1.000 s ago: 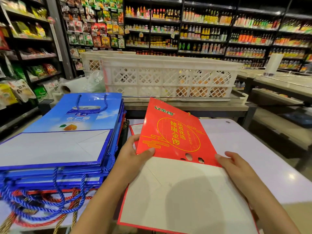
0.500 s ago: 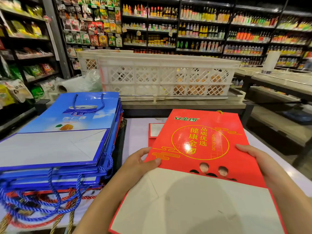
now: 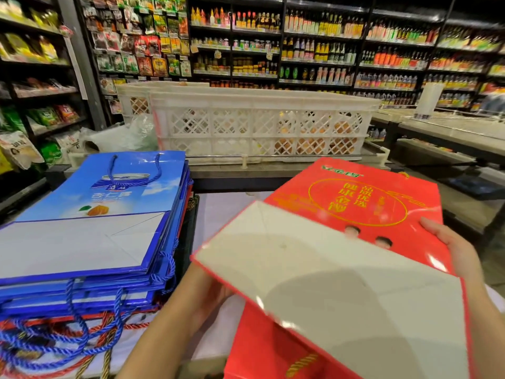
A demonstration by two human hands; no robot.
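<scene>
I hold a flat red paper gift bag (image 3: 355,203) with gold print and a white folded base panel, lifted off the table and tilted. My left hand (image 3: 203,292) holds its lower left edge from beneath, with the fingertips hidden behind the bag. My right hand (image 3: 455,248) grips the bag's right edge, fingers curled round it. A second red bag (image 3: 270,351) lies flat under the raised one, near the table's front.
A tall stack of flat blue gift bags (image 3: 95,220) with rope handles fills the left of the white table (image 3: 218,214). Behind it stands a white lattice crate (image 3: 259,124) on a steel counter. Stocked shop shelves line the back and left.
The red bag has been lifted off the table and carried to the right, turning so its print faces me more squarely. My left hand has slid under its lower edge.
</scene>
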